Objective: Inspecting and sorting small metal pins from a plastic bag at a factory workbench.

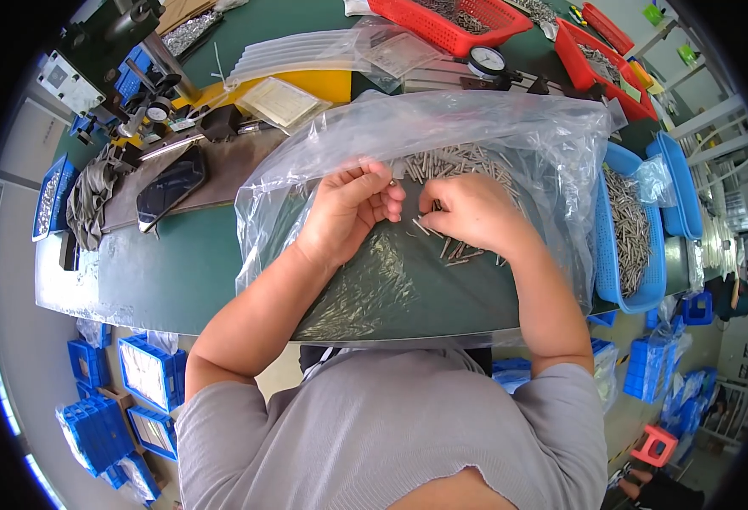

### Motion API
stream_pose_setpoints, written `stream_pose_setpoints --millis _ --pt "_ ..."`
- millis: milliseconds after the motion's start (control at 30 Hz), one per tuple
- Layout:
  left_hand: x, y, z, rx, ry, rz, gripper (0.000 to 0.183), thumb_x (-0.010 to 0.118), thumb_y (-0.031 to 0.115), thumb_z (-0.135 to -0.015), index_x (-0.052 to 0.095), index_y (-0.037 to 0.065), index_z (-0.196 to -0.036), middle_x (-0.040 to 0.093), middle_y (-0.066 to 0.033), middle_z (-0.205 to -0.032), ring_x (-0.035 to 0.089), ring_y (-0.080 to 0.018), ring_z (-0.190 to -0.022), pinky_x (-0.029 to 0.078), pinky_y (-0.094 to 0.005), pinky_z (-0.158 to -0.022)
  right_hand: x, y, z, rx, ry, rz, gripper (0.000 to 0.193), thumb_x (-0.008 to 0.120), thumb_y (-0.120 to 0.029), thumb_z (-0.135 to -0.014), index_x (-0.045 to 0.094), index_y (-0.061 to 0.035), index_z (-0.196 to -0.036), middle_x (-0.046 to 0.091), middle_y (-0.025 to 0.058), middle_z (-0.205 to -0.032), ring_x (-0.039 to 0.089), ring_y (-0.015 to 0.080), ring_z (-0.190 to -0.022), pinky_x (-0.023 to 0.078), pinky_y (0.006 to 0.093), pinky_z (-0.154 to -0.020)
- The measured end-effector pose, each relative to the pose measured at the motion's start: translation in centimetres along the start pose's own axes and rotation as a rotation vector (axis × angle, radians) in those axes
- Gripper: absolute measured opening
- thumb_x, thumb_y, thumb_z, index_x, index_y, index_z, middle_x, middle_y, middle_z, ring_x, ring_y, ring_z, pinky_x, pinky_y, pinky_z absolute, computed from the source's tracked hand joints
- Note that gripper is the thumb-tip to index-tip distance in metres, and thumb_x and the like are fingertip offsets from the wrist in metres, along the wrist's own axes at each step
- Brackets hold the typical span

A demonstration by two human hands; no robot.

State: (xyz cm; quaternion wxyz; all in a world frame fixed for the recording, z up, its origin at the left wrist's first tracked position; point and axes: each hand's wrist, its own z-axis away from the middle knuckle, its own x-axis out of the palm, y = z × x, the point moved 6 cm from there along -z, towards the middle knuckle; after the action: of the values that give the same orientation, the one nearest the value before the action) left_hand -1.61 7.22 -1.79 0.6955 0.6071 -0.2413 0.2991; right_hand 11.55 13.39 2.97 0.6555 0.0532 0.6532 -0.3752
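A heap of thin metal pins point(463, 160) lies on a clear plastic sheet point(552, 153) spread over the green table. Over the heap's left edge my left hand point(350, 208) is closed, palm partly up. Its thumb and index finger pinch a small metal piece that looks like a pin, mostly hidden by the fingertips. My right hand point(477, 211) is palm down among the pins, fingers curled in and closed. A light metal pin point(421, 227) sticks out at its thumb and fingertips. Several loose pins point(460, 253) lie below that hand.
Blue basket of pins point(629, 229) stands at right; red baskets point(454, 25) are at the back. A dial gauge point(486, 61) sits behind the sheet. At left lie a black phone point(172, 187), a grey cloth point(93, 197) and a gauge stand point(166, 64). Blue crates point(93, 433) stand on the floor.
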Motion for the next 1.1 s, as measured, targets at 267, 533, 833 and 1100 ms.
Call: stream_pose_setpoints --millis 267,533,833,1100 --pt "-0.1 -0.2 -0.1 -0.004 0.015 0.022 0.007 0.056 0.01 -0.088 0.059 0.004 -0.088 0.064 -0.0117 -0.078 0.06 -0.0175 -0.065 0.05 -0.0293 -0.063 1.7 -3.0 0.5 -0.219 0.229 0.232 0.01 0.061 -0.013 -0.072 0.06 -0.0045 -0.076 0.064 0.0098 -0.074 0.064 0.0279 -0.068 0.051 0.0395 -0.057" --pt "-0.1 0.0 0.0 0.01 -0.013 -0.017 0.007 0.052 0.01 -0.09 0.057 0.005 -0.089 0.062 -0.0105 -0.081 0.059 -0.0175 -0.068 0.05 -0.0299 -0.066 1.8 -1.5 -0.5 -0.117 0.215 -0.08 0.01 0.059 -0.012 -0.072 0.06 -0.0036 -0.078 0.064 0.0132 -0.073 0.064 0.0314 -0.068 0.05 0.0411 -0.061" --pt "0.5 -0.6 0.3 -0.099 -0.042 0.006 0.008 0.053 0.011 -0.091 0.056 0.004 -0.091 0.063 -0.011 -0.083 0.06 -0.0182 -0.069 0.05 -0.0295 -0.067 0.9 1.4 -0.8 0.141 0.121 -1.419 0.01 0.056 -0.012 -0.084 0.057 -0.0039 -0.089 0.059 0.0006 -0.078 0.036 0.0007 -0.049 0.027 0.0169 -0.043" --pt "0.8 -1.0 0.3 -0.12 -0.084 0.063 0.007 0.054 0.01 -0.091 0.056 0.003 -0.092 0.064 -0.0122 -0.085 0.063 -0.0185 -0.071 0.052 -0.0297 -0.068 0.8 0.7 -0.7 0.109 0.15 -1.423 0.011 0.057 -0.014 -0.085 0.057 -0.0051 -0.09 0.06 0.0007 -0.078 0.036 -0.0001 -0.05 0.027 0.0157 -0.043"
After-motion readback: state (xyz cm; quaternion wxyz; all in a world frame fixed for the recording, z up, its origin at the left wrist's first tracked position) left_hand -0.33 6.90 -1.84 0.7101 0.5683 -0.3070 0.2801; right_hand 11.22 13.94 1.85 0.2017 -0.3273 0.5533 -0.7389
